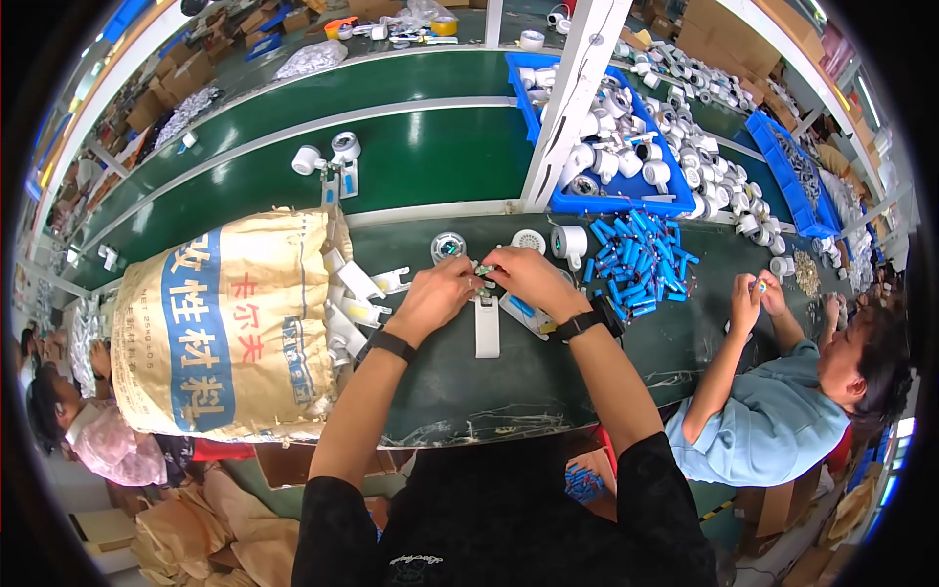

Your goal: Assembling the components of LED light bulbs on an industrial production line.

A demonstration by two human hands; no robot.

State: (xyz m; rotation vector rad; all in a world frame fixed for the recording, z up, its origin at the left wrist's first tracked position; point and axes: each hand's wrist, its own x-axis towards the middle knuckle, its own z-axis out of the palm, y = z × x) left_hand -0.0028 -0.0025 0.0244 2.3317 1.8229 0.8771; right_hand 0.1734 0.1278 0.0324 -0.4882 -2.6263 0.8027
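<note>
My left hand (439,293) and my right hand (533,281) meet over the dark green bench, fingers pinched together. Between their fingertips is a small green circuit board (483,270), partly covered by the fingers. Just below it lies a flat white plastic handle piece (486,331). Another white handle piece with a blue battery (522,306) in it lies under my right hand. Beyond my hands are a round white housing (449,245) with its inside showing, a white round perforated cover (528,241) and a white cylindrical housing (568,243).
Blue wired batteries (641,262) are heaped to the right. A large woven sack (230,328) spills white plastic parts (354,293) at left. Behind a white post (572,108), a blue crate (626,203) holds white housings. A co-worker (773,411) sits at right.
</note>
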